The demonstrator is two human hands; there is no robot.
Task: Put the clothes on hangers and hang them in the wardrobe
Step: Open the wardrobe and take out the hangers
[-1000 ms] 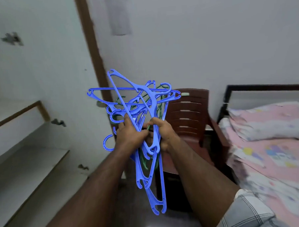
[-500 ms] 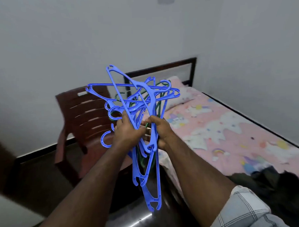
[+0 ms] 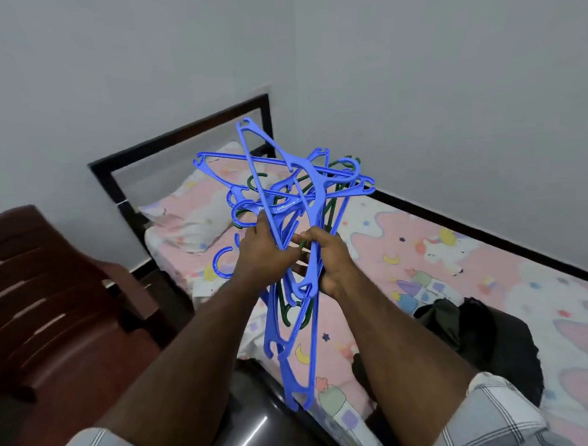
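Head view: a tangled bundle of hangers [image 3: 286, 203] is gripped by both the left hand [image 3: 263, 254] and right hand [image 3: 331, 255], held close together above the bed [image 3: 490, 281] edge.

- One view only, worn on the person's head, wide-angle, so straight edges bow near the borders.
- It faces forward and down, toward the room corner and the bed [image 3: 456, 259].
- Both forearms enter from the bottom edge, close to the lens.
- The nearest bottom-edge areas look blurred, perhaps from motion.
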